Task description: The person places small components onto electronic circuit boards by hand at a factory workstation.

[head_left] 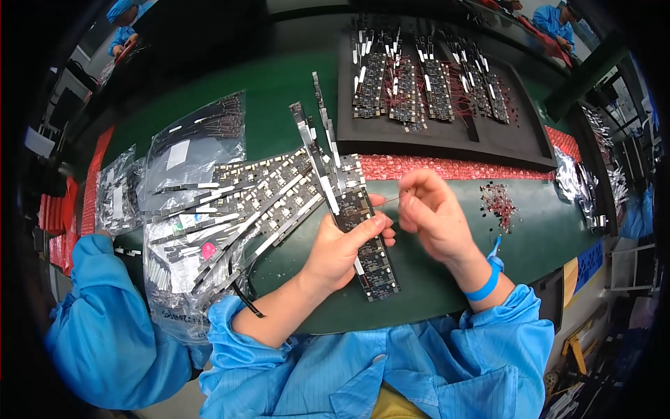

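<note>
Circuit board panel: a long, dark panel (377, 269) held above the table, tilted so that its top leans to the left, with pale components along it.
Left hand (340, 253): closed around the panel, the thumb lying across its face and fingertips showing past its right edge.
Right hand (429, 213): just right of the panel, fingers curled, thumb and forefinger pinched together on a thin wire (392, 200) that runs toward the panel; the wire's far end is too small to make out.
Wrist strap: a bright blue band (486, 281) around the right wrist.
Wired parts: a loose heap of small black pieces with red leads (498, 207) on the table, right of the right hand.
Other panels: a fanned, overlapping pile (279, 192) left of the held one, with long narrow strips reaching out to the lower left.
Clear bags: one with dark parts inside (178, 171) behind the pile, another (117, 199) farther left.
Table: green top (433, 279) under everything.
Foam tray: black, raised at the rim (440, 143), at the back right, carrying rows of boards with red wires (440, 91).
Bubble wrap: a red strip (447, 167) along the tray's near edge.
Nearby people: a blue sleeve (105, 321) at the left; two people in blue (124, 31) at the far corners.
</note>
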A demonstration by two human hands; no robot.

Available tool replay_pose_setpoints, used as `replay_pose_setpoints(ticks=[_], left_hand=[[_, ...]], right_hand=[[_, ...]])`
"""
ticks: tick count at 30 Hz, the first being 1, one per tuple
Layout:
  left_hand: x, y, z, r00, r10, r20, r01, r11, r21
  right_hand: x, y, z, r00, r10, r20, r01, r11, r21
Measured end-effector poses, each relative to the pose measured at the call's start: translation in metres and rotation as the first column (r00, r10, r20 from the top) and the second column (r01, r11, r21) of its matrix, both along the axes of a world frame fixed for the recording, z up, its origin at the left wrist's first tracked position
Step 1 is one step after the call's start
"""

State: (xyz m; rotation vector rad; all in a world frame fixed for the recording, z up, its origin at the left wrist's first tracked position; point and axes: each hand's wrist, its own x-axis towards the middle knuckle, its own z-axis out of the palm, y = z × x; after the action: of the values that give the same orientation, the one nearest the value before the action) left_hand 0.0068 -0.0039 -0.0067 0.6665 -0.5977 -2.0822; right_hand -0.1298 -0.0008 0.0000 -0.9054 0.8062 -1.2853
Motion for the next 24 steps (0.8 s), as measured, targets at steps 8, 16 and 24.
replay_pose_setpoints(ticks=[8, 16, 24], left_hand=[[0.002, 0.001, 0.004, 0.97, -0.058, 0.238, 0.113, 0.967, -0.227], [0.003, 0.002, 0.004, 0.962, -0.144, 0.232, 0.18, 0.973, -0.143], [-0.001, 0.005, 0.003, 0.98, -0.137, 0.146, 0.131, 0.99, 0.049]], right_hand=[[-0.018, 0.001, 0.025, 0.582, -0.059, -0.811, -0.408, 0.842, -0.353], [-0.022, 0.003, 0.02, 0.522, -0.241, -0.819, -0.434, 0.751, -0.497], [-0.02, 0.005, 0.012, 0.625, -0.343, -0.701, -0.106, 0.852, -0.512]])
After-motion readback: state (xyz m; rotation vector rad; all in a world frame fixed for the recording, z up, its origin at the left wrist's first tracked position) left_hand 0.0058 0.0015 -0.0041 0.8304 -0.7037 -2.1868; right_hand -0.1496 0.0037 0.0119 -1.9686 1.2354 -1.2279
